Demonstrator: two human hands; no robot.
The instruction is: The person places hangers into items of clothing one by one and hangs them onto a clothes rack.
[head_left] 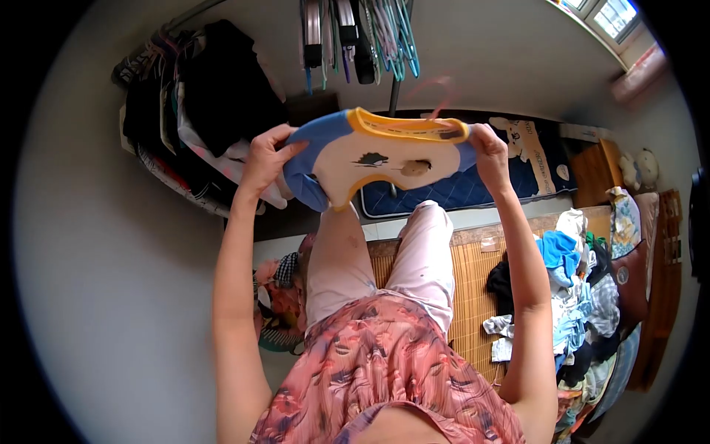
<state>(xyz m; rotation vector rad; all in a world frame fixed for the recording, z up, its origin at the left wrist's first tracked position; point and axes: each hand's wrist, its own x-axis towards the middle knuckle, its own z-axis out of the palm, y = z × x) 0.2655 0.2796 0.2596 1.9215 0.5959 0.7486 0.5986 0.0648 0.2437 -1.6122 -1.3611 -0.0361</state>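
A small white shirt (396, 157) with blue sleeves, yellow trim and printed animal figures is stretched out in front of me. My left hand (266, 159) is closed on its blue sleeve side, fingers and thumb pinching the cloth. At the opposite side, my right hand (490, 154) grips the other shoulder near the yellow neckline. A pink hanger hook (445, 90), blurred, sticks up behind the neckline; the rest of that hanger is hidden by the shirt.
Several hangers (359, 37) dangle from a rail overhead. Dark and white clothes (229, 81) hang at the left. A navy mattress (473, 189) lies beyond my knees. To my right, a heap of clothes (569, 296) covers part of a bamboo mat (470, 296), near a plush toy (640, 169).
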